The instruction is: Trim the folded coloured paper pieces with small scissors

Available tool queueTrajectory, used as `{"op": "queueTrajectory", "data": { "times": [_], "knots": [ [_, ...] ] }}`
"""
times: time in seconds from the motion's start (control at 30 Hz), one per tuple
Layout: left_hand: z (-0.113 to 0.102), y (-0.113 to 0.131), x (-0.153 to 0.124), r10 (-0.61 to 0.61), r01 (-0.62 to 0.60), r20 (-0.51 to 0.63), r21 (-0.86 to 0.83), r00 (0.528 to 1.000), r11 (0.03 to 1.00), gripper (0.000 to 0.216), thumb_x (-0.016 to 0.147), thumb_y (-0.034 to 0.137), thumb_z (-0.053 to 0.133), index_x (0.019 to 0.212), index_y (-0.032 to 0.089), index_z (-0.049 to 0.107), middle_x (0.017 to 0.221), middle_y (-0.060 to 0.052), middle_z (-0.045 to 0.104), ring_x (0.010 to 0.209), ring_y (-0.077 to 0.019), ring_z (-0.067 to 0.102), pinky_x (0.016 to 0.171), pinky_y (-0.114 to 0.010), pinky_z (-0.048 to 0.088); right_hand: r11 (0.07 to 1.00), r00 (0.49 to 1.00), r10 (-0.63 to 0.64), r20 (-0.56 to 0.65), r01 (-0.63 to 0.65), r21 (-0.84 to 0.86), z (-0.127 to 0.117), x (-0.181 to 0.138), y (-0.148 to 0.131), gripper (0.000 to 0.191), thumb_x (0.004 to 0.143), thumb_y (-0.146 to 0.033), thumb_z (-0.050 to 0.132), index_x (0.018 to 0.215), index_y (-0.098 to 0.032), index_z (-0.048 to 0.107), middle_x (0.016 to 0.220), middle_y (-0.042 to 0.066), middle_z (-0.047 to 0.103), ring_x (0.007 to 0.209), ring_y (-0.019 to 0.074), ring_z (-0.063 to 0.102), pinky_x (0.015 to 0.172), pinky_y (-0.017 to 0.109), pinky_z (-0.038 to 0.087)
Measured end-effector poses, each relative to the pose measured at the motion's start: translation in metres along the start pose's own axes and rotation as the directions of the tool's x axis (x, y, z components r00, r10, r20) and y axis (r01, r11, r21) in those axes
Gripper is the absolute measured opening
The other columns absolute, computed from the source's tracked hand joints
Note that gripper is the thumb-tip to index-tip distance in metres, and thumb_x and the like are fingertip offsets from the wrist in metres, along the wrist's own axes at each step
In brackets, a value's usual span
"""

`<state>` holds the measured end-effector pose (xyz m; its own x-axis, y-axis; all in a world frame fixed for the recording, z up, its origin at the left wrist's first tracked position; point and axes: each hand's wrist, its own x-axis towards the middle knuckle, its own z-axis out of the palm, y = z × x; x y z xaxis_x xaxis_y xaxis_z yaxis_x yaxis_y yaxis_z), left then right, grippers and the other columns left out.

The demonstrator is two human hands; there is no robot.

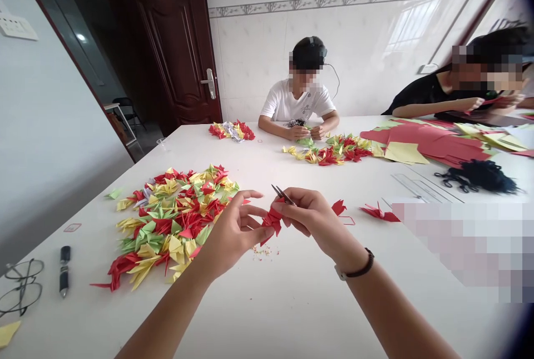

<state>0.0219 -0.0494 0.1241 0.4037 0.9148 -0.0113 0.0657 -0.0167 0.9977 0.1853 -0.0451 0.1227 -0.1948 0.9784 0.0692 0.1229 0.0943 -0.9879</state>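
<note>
A folded red paper crane (pixel 273 219) is held between my two hands above the table. My left hand (pixel 233 234) pinches its lower left side with thumb and fingertips, the index finger raised away from it. My right hand (pixel 311 215) is closed at the crane's upper right side. A small dark metal tool with two pointed tips (pixel 282 194), like scissors, sticks up out of that hand toward the left; its handles are hidden. Tiny paper bits (pixel 263 253) lie beneath. Left of my hands spreads a pile of red, yellow and green paper cranes (pixel 175 220).
Two red cranes (pixel 379 212) lie to the right. Black cord (pixel 479 175), a ruler (pixel 421 187) and paper sheets (pixel 425 142) are farther right. Glasses (pixel 20 286) and a pen (pixel 64 271) rest at left. Two people (pixel 298 97) work across the table.
</note>
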Motion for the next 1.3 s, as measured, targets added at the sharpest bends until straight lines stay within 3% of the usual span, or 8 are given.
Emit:
{"op": "queueTrajectory", "data": {
  "times": [0.2,0.53,0.67,0.83,0.93,1.07,1.17,1.3],
  "knots": [
    [-0.005,-0.008,-0.001,0.089,-0.085,-0.036,0.096,0.995,0.992,0.019,0.072,0.030,0.059,0.086,0.022,0.049,0.073,0.001,0.058,0.066,-0.0111,0.053,0.061,-0.024,0.043,0.997,0.999,0.045,0.018,-0.046,0.058,0.007,0.006,0.007,0.017,0.071,-0.030,0.058,0.065,-0.015,0.052,0.047,-0.006,0.047,0.035,0.0021,0.026,0.036,0.019,0.015],
    [-0.017,-0.015,0.007,0.060,-0.067,0.037,0.201,0.997,0.977,0.018,0.070,0.027,0.059,0.088,0.022,0.058,0.076,-0.002,0.062,0.071,-0.0138,0.056,0.064,-0.026,0.046,0.948,0.973,0.133,0.191,-0.180,0.261,0.011,0.013,0.020,0.025,0.074,-0.031,0.056,0.058,-0.016,0.045,0.041,-0.009,0.037,0.033,0.0013,0.019,0.037,0.021,0.010],
    [-0.020,-0.018,0.010,0.081,-0.080,0.003,0.242,0.997,0.967,0.009,0.072,0.026,0.057,0.077,0.020,0.058,0.073,-0.001,0.060,0.067,-0.0125,0.055,0.062,-0.025,0.046,0.977,0.974,0.114,0.196,-0.146,0.155,0.009,0.013,0.018,0.026,0.077,-0.037,0.052,0.064,-0.016,0.048,0.050,-0.006,0.044,0.036,0.0013,0.021,0.039,0.021,0.015],
    [-0.027,-0.014,0.011,0.093,-0.073,-0.089,0.209,0.992,0.975,0.009,0.070,0.026,0.059,0.076,0.019,0.058,0.072,0.000,0.058,0.064,-0.0103,0.052,0.058,-0.022,0.044,0.993,0.997,-0.003,0.080,0.013,-0.119,0.002,0.005,0.007,0.029,0.081,-0.046,0.045,0.095,-0.020,0.048,0.059,-0.004,0.049,0.041,0.0044,0.027,0.039,0.019,0.020],
    [-0.029,-0.011,0.010,0.075,-0.052,-0.111,0.197,0.991,0.979,0.016,0.069,0.027,0.060,0.083,0.020,0.059,0.073,-0.001,0.059,0.066,-0.0111,0.053,0.060,-0.022,0.045,0.959,0.989,-0.081,0.122,0.110,-0.259,0.000,-0.002,0.004,0.027,0.080,-0.046,0.045,0.084,-0.019,0.050,0.061,-0.002,0.048,0.048,0.0068,0.035,0.042,0.019,0.027],
    [-0.027,-0.010,0.007,0.068,-0.051,-0.089,0.175,0.994,0.983,0.017,0.070,0.026,0.060,0.086,0.020,0.060,0.074,-0.002,0.060,0.070,-0.0125,0.055,0.062,-0.023,0.046,0.897,0.991,-0.118,0.062,0.133,-0.421,0.002,-0.005,0.006,0.027,0.079,-0.046,0.048,0.077,-0.019,0.050,0.057,-0.004,0.042,0.049,0.0075,0.033,0.044,0.020,0.027],
    [-0.026,-0.009,0.006,0.077,-0.062,-0.090,0.160,0.993,0.985,0.017,0.070,0.025,0.060,0.086,0.020,0.059,0.075,-0.002,0.060,0.071,-0.0129,0.055,0.063,-0.024,0.046,0.887,0.988,-0.111,0.103,0.145,-0.438,0.000,-0.004,0.006,0.028,0.078,-0.047,0.048,0.077,-0.019,0.049,0.055,-0.005,0.037,0.049,0.0075,0.030,0.043,0.020,0.025],
    [-0.026,-0.008,0.005,0.096,-0.079,-0.107,0.152,0.990,0.985,0.017,0.069,0.027,0.061,0.084,0.019,0.059,0.075,-0.003,0.059,0.070,-0.0133,0.055,0.063,-0.024,0.046,0.934,0.982,-0.092,0.165,0.142,-0.327,-0.007,-0.002,0.003,0.032,0.079,-0.049,0.044,0.080,-0.018,0.051,0.058,-0.003,0.039,0.049,0.0075,0.030,0.042,0.021,0.025]
  ]
}}
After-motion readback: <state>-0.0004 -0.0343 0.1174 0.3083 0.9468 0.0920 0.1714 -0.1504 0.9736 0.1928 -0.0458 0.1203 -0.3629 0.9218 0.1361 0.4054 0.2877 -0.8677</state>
